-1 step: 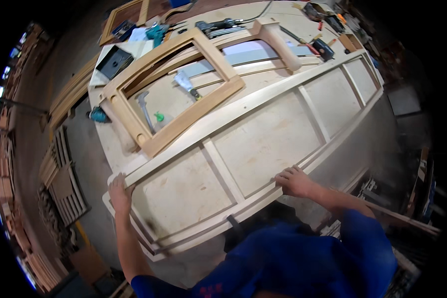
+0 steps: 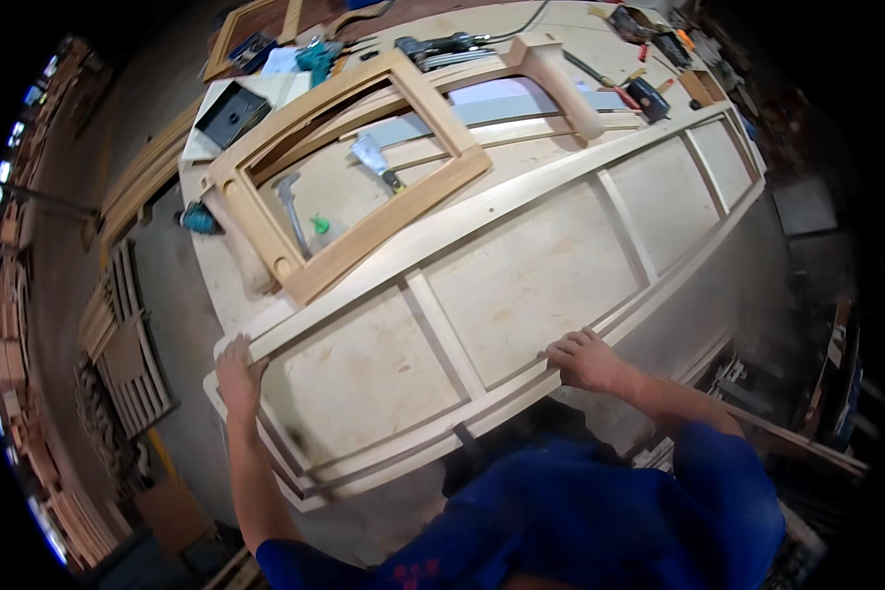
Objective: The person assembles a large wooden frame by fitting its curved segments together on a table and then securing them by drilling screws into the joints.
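The left hand (image 2: 238,379) is clamping the frame (image 2: 444,334) at its left end; the right hand (image 2: 582,360) is gripping its near rail, fingers curling over. Lying on the table (image 2: 560,20), the frame is showing pale, bare wood, three crosspieces dividing it. On its near side, the shirt (image 2: 560,501) is bearing small red lettering (image 2: 418,570). Just beyond the frame, a small browner frame (image 2: 393,228) is resting.

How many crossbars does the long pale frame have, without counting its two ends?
3: the first crossbar between the left hand and right hand, the second crossbar farther right, the third crossbar nearest the right end. None seems hidden.
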### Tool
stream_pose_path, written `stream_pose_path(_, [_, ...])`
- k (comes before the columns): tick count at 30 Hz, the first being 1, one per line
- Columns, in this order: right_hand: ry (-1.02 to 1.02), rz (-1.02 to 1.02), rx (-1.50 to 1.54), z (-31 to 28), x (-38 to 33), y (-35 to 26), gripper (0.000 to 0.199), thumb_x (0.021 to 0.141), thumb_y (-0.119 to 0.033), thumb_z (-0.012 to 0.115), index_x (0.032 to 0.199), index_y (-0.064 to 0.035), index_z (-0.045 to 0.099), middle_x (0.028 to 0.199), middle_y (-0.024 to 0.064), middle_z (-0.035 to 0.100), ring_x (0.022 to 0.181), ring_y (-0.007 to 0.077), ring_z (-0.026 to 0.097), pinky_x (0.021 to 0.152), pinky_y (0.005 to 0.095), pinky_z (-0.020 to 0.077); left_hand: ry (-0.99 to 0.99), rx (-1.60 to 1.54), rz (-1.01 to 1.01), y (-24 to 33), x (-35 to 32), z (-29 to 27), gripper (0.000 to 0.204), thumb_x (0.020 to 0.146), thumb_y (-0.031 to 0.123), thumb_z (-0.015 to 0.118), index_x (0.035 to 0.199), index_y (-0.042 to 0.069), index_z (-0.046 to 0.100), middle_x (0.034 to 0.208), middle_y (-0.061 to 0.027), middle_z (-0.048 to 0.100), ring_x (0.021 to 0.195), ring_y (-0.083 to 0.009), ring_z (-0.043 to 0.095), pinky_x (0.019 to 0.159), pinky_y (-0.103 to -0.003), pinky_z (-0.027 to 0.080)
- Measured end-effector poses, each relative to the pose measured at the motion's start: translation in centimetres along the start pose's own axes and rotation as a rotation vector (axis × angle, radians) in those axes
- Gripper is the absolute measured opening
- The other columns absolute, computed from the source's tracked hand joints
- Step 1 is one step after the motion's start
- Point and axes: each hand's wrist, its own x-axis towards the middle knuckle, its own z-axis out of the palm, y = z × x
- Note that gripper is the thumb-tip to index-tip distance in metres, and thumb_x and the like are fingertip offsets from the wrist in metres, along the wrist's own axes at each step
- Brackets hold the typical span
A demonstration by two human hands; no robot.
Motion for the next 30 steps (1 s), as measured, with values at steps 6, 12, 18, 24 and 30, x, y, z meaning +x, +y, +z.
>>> stream_pose_path(6, [0.066, -0.042, -0.042, -0.5, 0.4, -1.1, 0.051, 0.083, -0.027, 0.071, 0.132, -0.0173, 0.058, 0.136, 0.0079, 0.058, 0.132, 0.0351, 0.05, 0.115, 0.0546, 0.0363, -0.11, -0.013, -0.087, -0.2, 0.7, 0.2, 0.062, 0.077, 0.017, 0.084, 0.133, 0.007, 0.061, 0.142, -0.0209, 0.058, 0.13, -0.0397, 0.053, 0.108, -0.046, 0.045])
stream_pose_path(12, [0.004, -0.068, -0.061, -0.3, 0.5, -0.6, 0.059, 0.079, -0.031, 0.079, 0.132, -0.0154, 0.059, 0.126, 0.0077, 0.062, 0.119, 0.03, 0.057, 0.109, 0.0475, 0.0423, -0.041, 0.064, -0.012, -0.2, 2.8, 1.2, 0.062, 0.08, 0.023, 0.082, 0.136, 0.007, 0.059, 0.137, -0.0202, 0.06, 0.126, -0.0403, 0.056, 0.105, -0.046, 0.046])
stream_pose_path(18, [0.041, -0.046, -0.072, -0.8, 1.3, -0.3, 0.05, 0.079, -0.032, 0.079, 0.122, -0.014, 0.063, 0.111, 0.0084, 0.067, 0.11, 0.0284, 0.061, 0.1, 0.0449, 0.0459, -0.182, 0.075, -0.091, 1.0, 5.9, 0.1, 0.047, 0.083, 0.025, 0.079, 0.123, 0.006, 0.064, 0.117, -0.0174, 0.066, 0.112, -0.0381, 0.06, 0.095, -0.047, 0.05])
stream_pose_path(24, [0.002, -0.006, -0.112, 1.9, 2.0, 1.6, 0.033, 0.08, -0.026, 0.076, 0.107, -0.0094, 0.063, 0.106, 0.0093, 0.067, 0.105, 0.03, 0.063, 0.091, 0.0451, 0.0486, -0.22, 0.13, -0.071, 1.1, 5.7, 0.9, 0.047, 0.084, 0.028, 0.078, 0.123, 0.006, 0.064, 0.116, -0.0167, 0.067, 0.113, -0.0376, 0.06, 0.097, -0.047, 0.05])
stream_pose_path(30, [0.049, -0.127, -0.144, -0.5, 1.8, -1.0, 0.032, 0.08, -0.02, 0.073, 0.107, -0.0073, 0.062, 0.107, 0.0128, 0.066, 0.105, 0.0324, 0.062, 0.091, 0.0459, 0.0497, -0.116, 0.154, -0.103, -1.6, 4.8, 2.9, 0.047, 0.086, 0.035, 0.075, 0.119, 0.004, 0.066, 0.112, -0.0186, 0.068, 0.108, -0.038, 0.063, 0.096, -0.048, 0.05])
